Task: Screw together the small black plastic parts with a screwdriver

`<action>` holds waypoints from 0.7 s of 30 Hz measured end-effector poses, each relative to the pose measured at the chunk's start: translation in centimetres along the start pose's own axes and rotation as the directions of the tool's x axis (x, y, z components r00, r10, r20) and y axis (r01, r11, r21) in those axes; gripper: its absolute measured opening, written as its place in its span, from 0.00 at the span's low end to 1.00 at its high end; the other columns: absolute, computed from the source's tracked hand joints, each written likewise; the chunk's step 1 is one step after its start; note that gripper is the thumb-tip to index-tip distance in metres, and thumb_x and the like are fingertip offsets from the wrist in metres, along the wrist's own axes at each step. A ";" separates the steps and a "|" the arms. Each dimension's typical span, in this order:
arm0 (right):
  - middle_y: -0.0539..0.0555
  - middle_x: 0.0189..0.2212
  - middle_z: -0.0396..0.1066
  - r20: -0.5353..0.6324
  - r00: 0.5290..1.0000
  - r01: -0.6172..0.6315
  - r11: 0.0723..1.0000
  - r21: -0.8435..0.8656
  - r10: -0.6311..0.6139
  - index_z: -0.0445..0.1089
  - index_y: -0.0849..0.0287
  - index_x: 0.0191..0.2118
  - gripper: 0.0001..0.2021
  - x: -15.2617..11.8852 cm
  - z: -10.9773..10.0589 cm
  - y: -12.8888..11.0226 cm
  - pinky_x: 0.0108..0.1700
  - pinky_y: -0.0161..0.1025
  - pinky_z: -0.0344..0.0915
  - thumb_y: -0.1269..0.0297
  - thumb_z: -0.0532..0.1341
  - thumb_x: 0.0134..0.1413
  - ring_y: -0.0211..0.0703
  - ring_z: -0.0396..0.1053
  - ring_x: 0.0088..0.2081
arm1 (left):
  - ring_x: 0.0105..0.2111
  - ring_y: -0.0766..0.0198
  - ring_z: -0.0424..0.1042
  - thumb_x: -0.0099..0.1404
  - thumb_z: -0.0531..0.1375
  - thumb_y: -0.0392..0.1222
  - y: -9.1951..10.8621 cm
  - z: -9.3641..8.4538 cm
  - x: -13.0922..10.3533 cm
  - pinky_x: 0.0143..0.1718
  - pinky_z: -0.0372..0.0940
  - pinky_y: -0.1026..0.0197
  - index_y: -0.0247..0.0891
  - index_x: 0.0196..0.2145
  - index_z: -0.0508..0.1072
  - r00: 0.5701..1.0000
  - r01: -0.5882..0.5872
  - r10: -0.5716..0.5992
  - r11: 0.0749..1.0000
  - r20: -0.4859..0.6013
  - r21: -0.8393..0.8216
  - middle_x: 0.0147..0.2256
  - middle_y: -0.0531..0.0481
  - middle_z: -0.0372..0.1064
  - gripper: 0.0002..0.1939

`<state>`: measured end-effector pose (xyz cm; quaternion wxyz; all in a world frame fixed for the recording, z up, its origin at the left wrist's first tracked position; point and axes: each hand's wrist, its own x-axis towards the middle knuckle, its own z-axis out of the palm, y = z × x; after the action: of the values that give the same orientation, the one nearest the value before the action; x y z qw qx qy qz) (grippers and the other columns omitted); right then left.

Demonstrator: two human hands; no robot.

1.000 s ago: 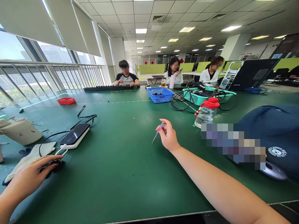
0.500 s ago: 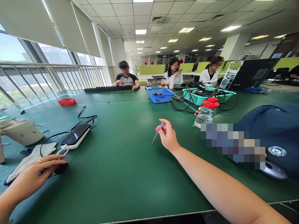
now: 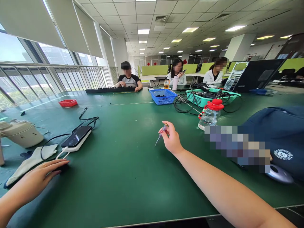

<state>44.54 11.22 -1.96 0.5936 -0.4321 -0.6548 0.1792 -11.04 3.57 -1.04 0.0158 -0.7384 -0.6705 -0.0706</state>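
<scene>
The right hand (image 3: 171,139) grasps a slim, translucent-handled screwdriver (image 3: 164,128), not yet applied to any part; the left hand (image 3: 39,177) half-hides a black object (image 3: 64,167), its grip I cannot tell.

Dark object (image 3: 64,167) mostly hidden under left hand (image 3: 39,175), can't tell what. Screwdriver (image 3: 160,135) handle partly covered by right hand (image 3: 171,138). Cut off: left forearm (image 3: 10,199) at left edge, right forearm (image 3: 220,183) at bottom, bag (image 3: 280,129) at right. Pixelated patch (image 3: 237,145) blocks view beside bag. Black bits (image 3: 160,96) in blue basket (image 3: 163,100) too small to identify.
</scene>
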 end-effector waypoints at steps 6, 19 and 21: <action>0.53 0.32 0.77 0.003 1.000 0.002 1.000 0.012 -0.002 0.59 0.55 0.55 0.17 0.0 0.0 0.0 0.42 0.45 0.73 0.63 0.54 0.61 0.44 0.76 0.34 | 0.45 0.45 0.76 0.63 0.44 0.54 2.7 -1.5 0.4 0.50 0.68 0.45 0.35 0.61 0.70 0.998 0.055 -0.058 0.993 0.023 0.103 0.44 0.40 0.79 0.35; 0.52 0.32 0.76 0.006 1.000 0.019 1.000 0.004 -0.019 0.60 0.54 0.55 0.17 0.0 -0.1 0.1 0.41 0.45 0.73 0.61 0.56 0.62 0.44 0.76 0.34 | 0.44 0.45 0.76 0.60 0.46 0.57 3.4 -2.2 0.4 0.47 0.67 0.49 0.38 0.49 0.76 0.988 0.149 -0.151 0.984 0.012 0.101 0.46 0.41 0.78 0.30; 0.52 0.32 0.76 0.003 1.000 0.018 1.000 0.004 -0.018 0.59 0.54 0.55 0.17 0.0 -0.1 0.1 0.41 0.45 0.73 0.62 0.55 0.62 0.44 0.76 0.34 | 0.45 0.46 0.75 0.62 0.45 0.57 3.2 -2.2 0.3 0.47 0.67 0.49 0.40 0.49 0.77 0.988 0.156 -0.155 0.981 -0.024 0.115 0.50 0.42 0.76 0.30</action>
<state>44.65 11.28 -2.06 0.5949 -0.4248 -0.6593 0.1760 -8.02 3.30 1.36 0.0582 -0.6810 -0.7290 -0.0376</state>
